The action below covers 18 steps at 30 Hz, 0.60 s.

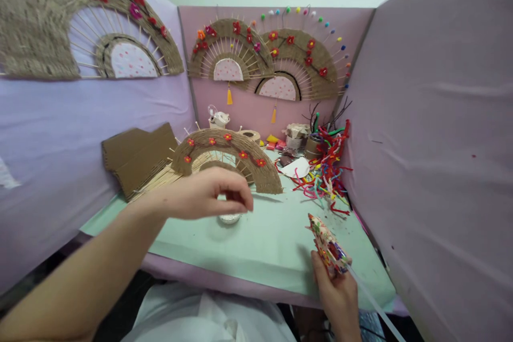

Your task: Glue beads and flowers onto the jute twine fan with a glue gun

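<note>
My right hand (336, 294) is wrapped round a hot glue gun (328, 246) covered in colourful patches, its tip pointing away from me over the table. A long pale glue stick (377, 304) sticks out of its back end. My left hand (212, 192) hovers over the middle of the table, fingers curled in towards the thumb. Whatever may be in that pinch is too small to make out. Just below it is a white round object (230, 218), partly hidden. Behind it a twine-wrapped fan (260, 171) with red flowers leans upright, partly covered by my hand.
Brown cardboard (136, 155) and thin sticks (158, 181) lie at the left. Pipe cleaners (332, 155) in many colours pile up at the right, beside a white paper piece (295, 168). Finished fans (304, 59) hang on the back panel, and a larger one (40, 21) on the left.
</note>
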### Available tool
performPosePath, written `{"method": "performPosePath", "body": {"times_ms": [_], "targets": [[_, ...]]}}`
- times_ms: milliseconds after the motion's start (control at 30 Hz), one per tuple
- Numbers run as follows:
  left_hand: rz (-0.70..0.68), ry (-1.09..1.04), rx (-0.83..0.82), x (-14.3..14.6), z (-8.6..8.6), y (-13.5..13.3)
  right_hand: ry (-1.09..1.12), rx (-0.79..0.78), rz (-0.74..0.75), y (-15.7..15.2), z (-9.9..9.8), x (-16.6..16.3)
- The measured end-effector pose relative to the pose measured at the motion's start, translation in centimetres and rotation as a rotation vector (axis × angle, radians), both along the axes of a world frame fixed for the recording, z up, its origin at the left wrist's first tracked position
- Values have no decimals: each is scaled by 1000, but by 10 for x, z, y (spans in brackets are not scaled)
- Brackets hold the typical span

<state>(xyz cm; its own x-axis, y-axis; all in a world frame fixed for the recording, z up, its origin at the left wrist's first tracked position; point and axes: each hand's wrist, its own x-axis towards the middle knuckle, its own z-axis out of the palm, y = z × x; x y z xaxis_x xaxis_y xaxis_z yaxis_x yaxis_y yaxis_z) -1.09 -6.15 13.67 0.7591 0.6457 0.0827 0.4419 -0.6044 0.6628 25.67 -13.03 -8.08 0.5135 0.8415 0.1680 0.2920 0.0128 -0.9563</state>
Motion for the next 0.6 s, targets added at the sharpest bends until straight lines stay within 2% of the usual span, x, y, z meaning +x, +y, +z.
{"method": "performPosePath", "body": {"times_ms": [67,167,233,300,400,500,600], "targets": [[-20,-193,-240,11,-31,-14,-12,2,-5,-1,3,0],[66,-462,-646,38,-99,-18,-33,-14,8,-1,4,1],[157,-600,-787,57,-139,-13,-33,-15,13,-1,2,1],[261,-751,-905,71,-166,-7,-29,-23,16,-2,1,1],[351,-930,-1055,82,-182,-1,-37,-56,-8,-4,0,-1],[369,-1048,-1148,84,-184,2,-57,-79,-48,-7,-1,-1],[398,-1124,-1212,83,-185,4,-38,-87,19,-12,-3,-1]]}}
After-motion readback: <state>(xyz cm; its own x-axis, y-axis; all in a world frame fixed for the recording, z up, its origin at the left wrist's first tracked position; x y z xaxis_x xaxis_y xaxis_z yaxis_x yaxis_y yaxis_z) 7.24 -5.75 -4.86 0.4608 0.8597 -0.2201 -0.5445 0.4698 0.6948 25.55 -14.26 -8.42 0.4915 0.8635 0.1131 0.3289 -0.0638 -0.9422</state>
